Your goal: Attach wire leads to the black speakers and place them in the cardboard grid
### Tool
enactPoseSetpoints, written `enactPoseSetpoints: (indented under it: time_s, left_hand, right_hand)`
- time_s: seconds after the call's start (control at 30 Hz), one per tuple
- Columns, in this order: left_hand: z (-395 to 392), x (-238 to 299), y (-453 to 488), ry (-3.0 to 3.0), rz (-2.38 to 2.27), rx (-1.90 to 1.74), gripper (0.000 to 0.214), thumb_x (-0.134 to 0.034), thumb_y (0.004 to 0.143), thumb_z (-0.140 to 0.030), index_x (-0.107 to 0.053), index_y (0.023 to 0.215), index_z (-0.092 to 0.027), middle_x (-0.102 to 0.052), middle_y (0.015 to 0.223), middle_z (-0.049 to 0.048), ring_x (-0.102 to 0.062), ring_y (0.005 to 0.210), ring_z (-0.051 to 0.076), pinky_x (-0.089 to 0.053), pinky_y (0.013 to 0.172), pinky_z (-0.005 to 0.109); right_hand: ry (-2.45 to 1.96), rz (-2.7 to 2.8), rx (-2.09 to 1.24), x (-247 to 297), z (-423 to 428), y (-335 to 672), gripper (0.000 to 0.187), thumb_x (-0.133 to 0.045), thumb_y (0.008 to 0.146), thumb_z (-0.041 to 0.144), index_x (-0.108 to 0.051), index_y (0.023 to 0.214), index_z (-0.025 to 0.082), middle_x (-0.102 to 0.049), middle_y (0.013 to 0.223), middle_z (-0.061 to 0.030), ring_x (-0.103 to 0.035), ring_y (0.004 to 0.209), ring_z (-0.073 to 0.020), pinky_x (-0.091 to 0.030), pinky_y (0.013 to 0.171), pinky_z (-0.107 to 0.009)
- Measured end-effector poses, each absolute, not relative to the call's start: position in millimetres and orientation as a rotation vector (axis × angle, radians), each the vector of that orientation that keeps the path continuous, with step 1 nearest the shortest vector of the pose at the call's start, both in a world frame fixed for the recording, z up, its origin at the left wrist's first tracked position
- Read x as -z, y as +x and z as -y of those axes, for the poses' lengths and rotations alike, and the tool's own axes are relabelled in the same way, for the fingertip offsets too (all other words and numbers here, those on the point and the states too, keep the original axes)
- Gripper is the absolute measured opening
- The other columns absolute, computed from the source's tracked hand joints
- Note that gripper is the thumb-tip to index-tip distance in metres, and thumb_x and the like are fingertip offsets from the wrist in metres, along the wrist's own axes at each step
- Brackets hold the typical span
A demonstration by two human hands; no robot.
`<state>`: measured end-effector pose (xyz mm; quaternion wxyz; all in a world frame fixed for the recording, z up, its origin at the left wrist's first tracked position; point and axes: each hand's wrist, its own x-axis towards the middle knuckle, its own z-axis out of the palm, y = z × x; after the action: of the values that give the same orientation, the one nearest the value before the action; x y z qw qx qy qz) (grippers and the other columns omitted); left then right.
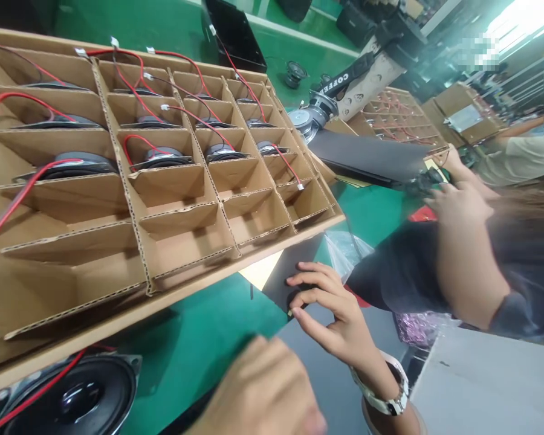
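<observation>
My right hand [338,317], with a white watch [392,386] on its wrist, has thumb and index finger pinched at the corner of a black sheet [283,281]. Pale yellow paper [259,270] shows along that sheet. Blurred at the bottom centre is my left hand [260,389], its fingers curled under; whatever they hold is hidden. Beyond both hands, a cardboard box [236,260] has dividers making many cells. Speakers with red wires, such as this one [163,157], sit in its far rows; the near cells hold none. A larger black speaker [79,396] lies at bottom left.
At right, a person's hand [462,205] works by a long black panel [367,157]. Loose speakers [306,121] stand beside the box. Further back are another divided box [399,115], a black case [236,36] and a second person's sleeve [521,157]. The bench [194,338] is green.
</observation>
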<state>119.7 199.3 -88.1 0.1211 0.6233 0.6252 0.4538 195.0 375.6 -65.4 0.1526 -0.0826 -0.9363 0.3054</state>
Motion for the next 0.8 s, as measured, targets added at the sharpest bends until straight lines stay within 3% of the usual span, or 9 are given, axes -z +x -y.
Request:
enactPoseSetpoints:
  time_s: [0.1,0.2,0.33,0.4,0.43,0.47,0.53,0.7,0.8]
  left_hand:
    - [-203.0,119.4,166.9,2.003,-1.706,-1.225,0.045,-0.072,0.083,-0.031,-0.048,0.048,-0.018,-0.049,0.041,-0.0076,-0.048,0.039,0.007,-0.038,0.041,0.018]
    - [-208.2,133.6,191.0,1.974,-1.906,-1.059,0.033,-0.075,0.08,-0.03,-0.059,0.056,-0.015,-0.061,0.05,-0.001,-0.059,0.046,0.014,-0.048,0.049,0.026]
    - [-212.7,97.0,168.3,2.049,-1.904,-1.203,0.029,-0.066,0.078,-0.023,-0.055,0.051,-0.02,-0.056,0.045,-0.0023,-0.055,0.041,0.013,-0.045,0.041,0.025]
    - [-214.9,73.8,144.8,1.911,-2.077,-1.259,0.025,-0.047,0.088,-0.015,-0.066,0.072,-0.018,-0.067,0.065,0.0043,-0.064,0.059,0.018,-0.054,0.056,0.031]
    - [-216.3,66.6,134.0,1.832,-2.193,-1.246,0.028,-0.042,0.09,-0.012,-0.07,0.094,-0.011,-0.073,0.087,0.0133,-0.07,0.077,0.023,-0.058,0.07,0.038]
    - [-217.7,63.2,125.3,1.793,-2.284,-1.191,0.034,-0.043,0.09,-0.012,-0.065,0.115,-0.003,-0.07,0.112,0.0226,-0.068,0.101,0.031,-0.058,0.084,0.048]
    - [-220.0,67.3,115.7,1.802,-2.38,-1.041,0.048,-0.044,0.089,-0.011,-0.051,0.133,0.008,-0.053,0.138,0.031,-0.053,0.126,0.043,-0.049,0.096,0.063]
    - [-220.5,92.2,122.4,1.865,-2.444,-0.774,0.057,-0.036,0.085,-0.001,-0.043,0.14,0.009,-0.034,0.151,0.027,-0.038,0.139,0.042,-0.036,0.108,0.068]
    - [-219.8,92.8,126.3,1.851,-2.469,-0.678,0.06,-0.038,0.083,0.001,-0.04,0.143,0.008,-0.03,0.153,0.0257,-0.033,0.142,0.04,-0.02,0.113,0.066]
  right_hand:
    - [-0.172,2.733,-0.873,59.6,-380.6,191.6,0.007,-0.062,0.085,0.018,-0.065,0.079,0.019,-0.062,0.106,0.0008,-0.051,0.117,-0.0112,-0.038,0.101,-0.028]
    - [-0.101,2.801,-0.837,53.0,-384.0,189.4,0.009,-0.061,0.087,0.02,-0.066,0.079,0.019,-0.062,0.106,-0.0008,-0.052,0.113,-0.0123,-0.039,0.1,-0.03]
    - [-0.053,2.834,-0.801,50.3,-386.9,189.8,0.009,-0.057,0.089,0.02,-0.064,0.083,0.018,-0.06,0.109,-0.0016,-0.051,0.112,-0.0118,-0.04,0.103,-0.032]
    - [-0.02,2.838,-0.8,50.3,-388.9,189.9,0.009,-0.055,0.091,0.021,-0.062,0.086,0.017,-0.06,0.11,-0.0014,-0.051,0.111,-0.0119,-0.04,0.104,-0.034]
    - [-0.004,2.844,-0.804,50.1,-390.0,189.5,0.01,-0.054,0.091,0.021,-0.062,0.088,0.017,-0.06,0.11,-0.0016,-0.051,0.111,-0.0121,-0.042,0.103,-0.034]
    - [0.011,2.852,-0.81,49.7,-391.1,188.7,0.01,-0.054,0.091,0.022,-0.062,0.088,0.016,-0.06,0.11,-0.0016,-0.052,0.11,-0.0119,-0.043,0.1,-0.033]
    - [0.026,2.865,-0.824,48.8,-393.7,186.3,0.012,-0.054,0.092,0.023,-0.062,0.088,0.015,-0.06,0.109,-0.0015,-0.053,0.106,-0.0101,-0.047,0.095,-0.029]
    - [-0.062,2.863,-0.801,43.5,-417.7,183.7,0.022,-0.05,0.094,0.023,-0.062,0.083,0.008,-0.062,0.104,-0.0045,-0.059,0.1,-0.0064,-0.051,0.088,-0.021]
    - [-0.328,2.73,-0.691,19.0,-453.3,192.3,0.029,-0.053,0.095,0.031,-0.061,0.089,0.005,-0.062,0.088,-0.0049,-0.058,0.08,-0.0032,-0.048,0.071,-0.013]
